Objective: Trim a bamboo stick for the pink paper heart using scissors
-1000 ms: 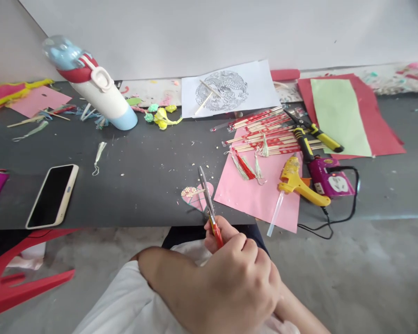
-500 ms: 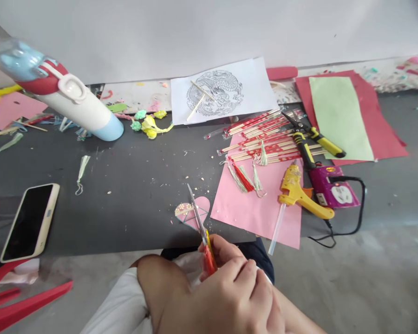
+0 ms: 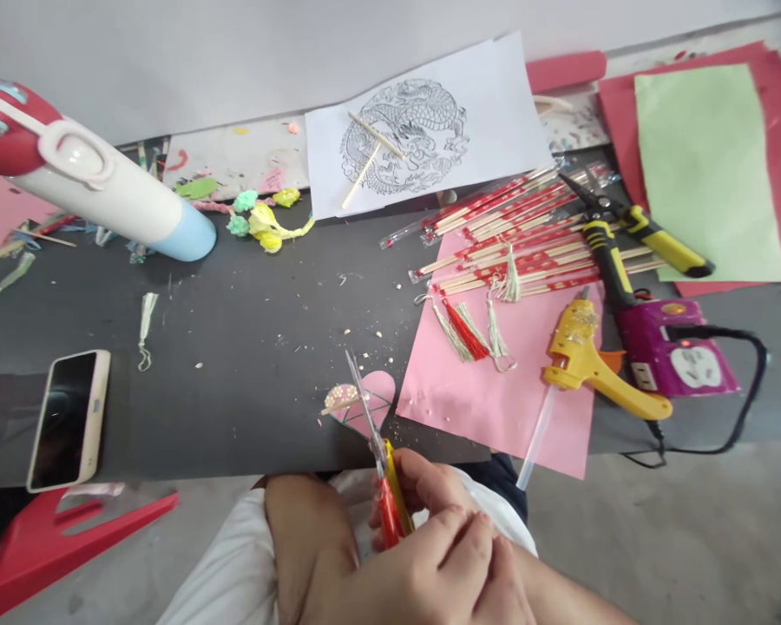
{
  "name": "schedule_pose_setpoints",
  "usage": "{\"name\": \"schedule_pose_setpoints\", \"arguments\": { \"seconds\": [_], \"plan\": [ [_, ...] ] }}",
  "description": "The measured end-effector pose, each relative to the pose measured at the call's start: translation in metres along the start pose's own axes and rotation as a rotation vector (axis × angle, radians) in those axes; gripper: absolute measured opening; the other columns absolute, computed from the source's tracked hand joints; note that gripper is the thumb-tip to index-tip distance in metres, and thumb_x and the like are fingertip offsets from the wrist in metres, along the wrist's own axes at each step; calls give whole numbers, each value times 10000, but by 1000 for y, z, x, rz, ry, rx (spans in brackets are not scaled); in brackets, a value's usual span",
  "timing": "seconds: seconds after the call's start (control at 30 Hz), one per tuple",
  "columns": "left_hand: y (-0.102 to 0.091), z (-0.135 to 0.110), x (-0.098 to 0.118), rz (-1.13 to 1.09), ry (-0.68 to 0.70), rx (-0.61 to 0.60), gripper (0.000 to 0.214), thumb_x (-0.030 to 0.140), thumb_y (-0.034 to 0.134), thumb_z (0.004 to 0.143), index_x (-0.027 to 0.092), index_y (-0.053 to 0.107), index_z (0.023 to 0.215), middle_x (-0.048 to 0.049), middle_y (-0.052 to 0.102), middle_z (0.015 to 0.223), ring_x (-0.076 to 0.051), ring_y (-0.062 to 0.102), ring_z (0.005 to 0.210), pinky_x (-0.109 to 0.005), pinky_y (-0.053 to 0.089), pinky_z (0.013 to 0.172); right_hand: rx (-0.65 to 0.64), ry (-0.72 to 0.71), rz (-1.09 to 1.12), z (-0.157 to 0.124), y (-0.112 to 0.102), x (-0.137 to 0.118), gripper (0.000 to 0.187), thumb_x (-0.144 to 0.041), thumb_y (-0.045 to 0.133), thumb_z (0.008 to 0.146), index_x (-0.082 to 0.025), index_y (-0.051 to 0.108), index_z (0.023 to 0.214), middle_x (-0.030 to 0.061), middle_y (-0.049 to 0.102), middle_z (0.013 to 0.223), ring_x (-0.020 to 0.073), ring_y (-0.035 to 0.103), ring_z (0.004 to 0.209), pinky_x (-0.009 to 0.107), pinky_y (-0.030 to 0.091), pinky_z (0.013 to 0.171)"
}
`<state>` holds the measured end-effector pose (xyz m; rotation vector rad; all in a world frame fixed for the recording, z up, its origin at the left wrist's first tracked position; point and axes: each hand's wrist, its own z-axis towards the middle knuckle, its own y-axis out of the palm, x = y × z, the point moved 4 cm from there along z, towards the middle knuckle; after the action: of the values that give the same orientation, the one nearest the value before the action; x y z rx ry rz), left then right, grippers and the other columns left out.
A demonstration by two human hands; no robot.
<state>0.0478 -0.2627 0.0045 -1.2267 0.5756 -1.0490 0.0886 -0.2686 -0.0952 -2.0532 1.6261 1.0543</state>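
Both hands are bunched together at the bottom centre. My left hand [image 3: 449, 569] lies in front with its fingers curled, and what it holds is hidden. Behind it, my right hand [image 3: 426, 486] is wrapped round the red and yellow handles of the scissors [image 3: 381, 469]. The blades point up and away, and their tips lie over a pink paper heart [image 3: 381, 391] at the near edge of the black mat [image 3: 247, 347]. A small beaded ornament [image 3: 338, 398] lies against the heart's left side.
On the mat lie a phone [image 3: 68, 418], a white and blue bottle [image 3: 104, 195], a dragon print [image 3: 416, 130], wrapped sticks [image 3: 514, 239], tassels [image 3: 472, 325], pink paper [image 3: 495, 391], a yellow glue gun [image 3: 592, 365], yellow-handled pliers [image 3: 615, 247] and a purple socket [image 3: 680, 360]. A red stool [image 3: 52, 538] stands at lower left.
The view has moved in closer and tilted down, so the table looks larger. Both hands and the scissors have sunk slightly in the frame, still gripped the same way over the pink heart.
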Motion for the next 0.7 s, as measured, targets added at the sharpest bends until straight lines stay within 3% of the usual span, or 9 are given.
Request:
{"name": "schedule_pose_setpoints", "arguments": {
  "seconds": [0.2,0.3,0.53,0.7],
  "plan": [
    [-1,0,0,-28,-96,99,378,56,366,915,178,718,852,9,731,854,-101,651,875,-202,550,805,-86,-50,79,3,-4,-1,270,-509,502,776,-252,560,721,50,664,655,255,688,694,319,527,532],
    [-1,-1,1,-37,-106,25,328,82,415,904,195,724,897,13,739,901,-99,647,930,-196,544,862,-79,-98,68,3,-6,-6,185,-445,553,729,-261,552,703,15,592,568,240,653,646,310,503,506],
    [0,-6,-1,1,32,31,334,106,433,880,242,734,927,18,740,946,-116,643,952,-208,558,855,-19,-58,33,2,-1,-10,288,-534,454,739,-262,470,647,3,452,462,222,576,526,337,488,528],
    [4,-10,1,7,-19,3,267,187,483,882,238,732,961,15,733,1002,-120,635,965,-197,533,926,-49,-108,32,4,-1,-5,273,-522,468,743,-259,487,676,25,530,493,236,606,568,332,475,497]
  ]
}}
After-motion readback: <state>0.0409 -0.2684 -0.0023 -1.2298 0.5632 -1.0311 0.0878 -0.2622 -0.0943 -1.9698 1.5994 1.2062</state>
